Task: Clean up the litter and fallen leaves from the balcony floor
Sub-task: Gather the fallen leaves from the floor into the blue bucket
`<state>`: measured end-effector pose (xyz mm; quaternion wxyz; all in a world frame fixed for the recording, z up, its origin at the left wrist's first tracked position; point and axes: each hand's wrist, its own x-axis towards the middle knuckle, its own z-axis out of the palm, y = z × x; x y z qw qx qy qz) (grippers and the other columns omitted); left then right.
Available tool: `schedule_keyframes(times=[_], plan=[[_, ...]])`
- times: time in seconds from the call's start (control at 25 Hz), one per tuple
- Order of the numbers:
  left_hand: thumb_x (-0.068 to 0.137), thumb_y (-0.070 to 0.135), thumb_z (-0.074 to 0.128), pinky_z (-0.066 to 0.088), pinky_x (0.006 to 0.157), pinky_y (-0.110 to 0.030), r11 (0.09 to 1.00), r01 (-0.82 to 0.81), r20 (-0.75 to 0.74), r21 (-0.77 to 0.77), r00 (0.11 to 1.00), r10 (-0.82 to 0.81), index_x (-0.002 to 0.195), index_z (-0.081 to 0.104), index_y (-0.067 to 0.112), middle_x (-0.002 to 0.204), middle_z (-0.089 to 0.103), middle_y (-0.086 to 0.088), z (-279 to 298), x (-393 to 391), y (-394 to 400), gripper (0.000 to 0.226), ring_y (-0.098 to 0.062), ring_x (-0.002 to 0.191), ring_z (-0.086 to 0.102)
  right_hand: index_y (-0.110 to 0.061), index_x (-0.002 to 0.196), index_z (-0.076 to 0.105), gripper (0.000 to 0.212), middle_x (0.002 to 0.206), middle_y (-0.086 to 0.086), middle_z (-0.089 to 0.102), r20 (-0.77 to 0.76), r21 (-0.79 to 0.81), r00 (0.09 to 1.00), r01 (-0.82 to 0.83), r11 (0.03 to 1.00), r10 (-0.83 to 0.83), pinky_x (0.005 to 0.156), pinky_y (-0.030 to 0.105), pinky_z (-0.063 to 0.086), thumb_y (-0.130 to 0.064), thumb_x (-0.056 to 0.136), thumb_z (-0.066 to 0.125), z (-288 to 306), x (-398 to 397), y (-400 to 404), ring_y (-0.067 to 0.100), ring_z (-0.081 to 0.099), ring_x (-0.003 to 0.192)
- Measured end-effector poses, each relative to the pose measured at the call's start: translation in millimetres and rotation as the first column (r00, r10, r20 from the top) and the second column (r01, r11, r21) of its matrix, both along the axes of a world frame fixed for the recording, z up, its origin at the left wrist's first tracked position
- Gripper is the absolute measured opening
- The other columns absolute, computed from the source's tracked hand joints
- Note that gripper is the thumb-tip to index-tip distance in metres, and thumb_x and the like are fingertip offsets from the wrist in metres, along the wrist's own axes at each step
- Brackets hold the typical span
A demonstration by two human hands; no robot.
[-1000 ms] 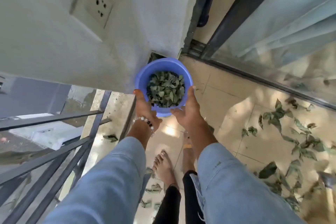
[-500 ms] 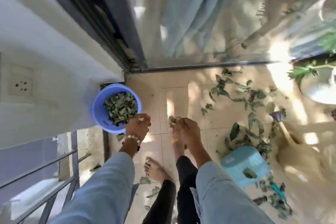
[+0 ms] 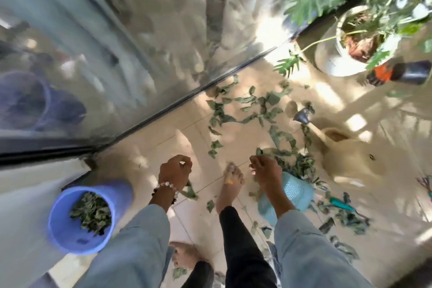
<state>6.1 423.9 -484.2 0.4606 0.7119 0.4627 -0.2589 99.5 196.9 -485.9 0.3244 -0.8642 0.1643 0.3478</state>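
A blue bucket [image 3: 70, 236] partly filled with green leaves stands on the floor at the lower left, against the white wall. My left hand [image 3: 174, 172] hangs to the right of it with its fingers curled together and nothing in them. My right hand [image 3: 265, 172] is further right, above a light blue stool [image 3: 297, 190], and its fingertips pinch a small green leaf [image 3: 258, 151]. Several fallen leaves [image 3: 245, 110] lie scattered on the beige tiles ahead and to the right. More leaves [image 3: 343, 217] lie beside the stool.
A glass sliding door [image 3: 117, 42] runs along the left and top. A white potted plant [image 3: 327, 63], a beige watering can [image 3: 350, 161], an orange-and-black object [image 3: 397, 72] and a teal-handled tool [image 3: 339, 203] crowd the right side. My bare foot [image 3: 230, 184] stands between my hands.
Both hands held the blue bucket a second ago. It now stands on the floor by the wall, and both hands have moved right, away from it. The view has swung toward the scattered leaves.
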Motion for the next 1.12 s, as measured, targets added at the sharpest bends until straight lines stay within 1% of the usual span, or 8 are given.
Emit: schedule_keyframes(times=[0.12,0.24,0.36,0.44,0.68,0.8,0.96,1.12], plan=[[0.086,0.03,0.058,0.055,0.084,-0.041,0.991,0.136,-0.016,0.012,0.991,-0.136,0.079,0.064,0.029,0.076,0.073,-0.001,0.1,74.5,-24.0,0.01,-0.032,0.086,0.069,-0.009,0.092,0.071,0.019,0.088,0.011,0.07,-0.02,-0.033,1.0,-0.006,0.999,0.006,0.068,0.026,0.037,-0.02,0.092,0.057,-6.3,55.9,-37.4,0.024,0.059,0.081],[0.089,0.033,0.056,0.054,0.085,-0.041,0.941,0.334,0.009,0.06,0.942,-0.335,0.096,0.07,0.015,0.093,0.074,-0.012,-18.0,137.8,-45.2,0.024,-0.034,0.091,0.068,-0.009,0.097,0.072,0.018,0.091,0.01,0.071,0.006,-0.023,0.997,0.075,0.997,-0.075,0.069,0.022,0.038,-0.018,0.09,0.058,-19.3,109.3,-67.2,0.021,0.06,0.082],[0.092,0.03,0.058,0.054,0.086,-0.039,0.892,0.445,0.001,0.08,0.895,-0.447,0.1,0.07,0.014,0.097,0.073,-0.015,-41.3,187.8,-65.9,0.022,-0.032,0.095,0.068,-0.007,0.099,0.072,0.019,0.096,0.01,0.072,0.076,-0.028,0.987,0.147,0.989,-0.144,0.078,0.026,0.048,-0.015,0.089,0.058,-42.2,148.9,-95.4,0.025,0.064,0.088],[0.093,0.031,0.056,0.052,0.086,-0.038,0.85,0.516,-0.003,0.107,0.855,-0.519,0.105,0.069,0.013,0.103,0.072,-0.015,-59.6,214.8,-80.9,0.025,-0.033,0.099,0.066,-0.007,0.102,0.071,0.021,0.098,0.01,0.071,0.087,-0.082,0.982,0.174,0.981,-0.167,0.075,0.025,0.044,-0.015,0.09,0.057,-61.6,169.7,-114.7,0.026,0.064,0.092],[0.094,0.028,0.056,0.053,0.085,-0.036,0.737,0.669,-0.014,0.096,0.742,-0.671,0.11,0.067,0.011,0.104,0.071,-0.014,-160.0,283.4,-125.7,0.026,-0.032,0.098,0.065,0.0,0.105,0.068,0.025,0.1,0.016,0.07,0.141,-0.293,0.954,0.297,0.909,-0.266,0.075,0.035,0.048,-0.017,0.092,0.053,-173.9,231.2,-174.7,0.031,0.063,0.091],[0.093,0.025,0.057,0.053,0.085,-0.037,0.636,0.762,-0.04,0.121,0.644,-0.764,0.109,0.068,0.013,0.103,0.071,-0.012,-227.1,313.0,-140.4,0.023,-0.031,0.098,0.066,-0.006,0.116,0.063,0.027,0.11,0.015,0.067,0.2,-0.262,0.924,0.371,0.891,-0.326,0.084,0.038,0.052,-0.013,0.094,0.051,-239.7,268.4,-197.9,0.031,0.062,0.098],[0.092,0.02,0.056,0.053,0.084,-0.033,0.525,0.82,-0.017,0.227,0.542,-0.84,0.101,0.072,0.013,0.101,0.073,-0.012,-297.4,349.2,-156.8,0.019,-0.03,0.094,0.067,-0.022,0.135,0.052,0.053,0.132,0.014,0.055,0.23,-0.322,0.966,0.191,0.927,-0.119,0.096,0.038,0.048,0.003,0.088,0.051,-329.8,311.7,-222.7,0.032,0.057,0.113],[0.087,0.025,0.061,0.058,0.076,-0.041,0.703,0.707,-0.002,0.076,0.705,-0.709,0.078,0.07,0.02,0.086,0.074,-0.011,-345.5,370.7,-162.1,0.013,-0.03,0.082,0.07,-0.023,0.138,0.05,0.054,0.142,0.015,0.042,0.107,-0.413,0.963,-0.183,0.892,0.247,0.104,0.038,0.041,-0.009,0.087,0.061,-387.4,319.1,-232.7,0.038,0.045,0.123]])
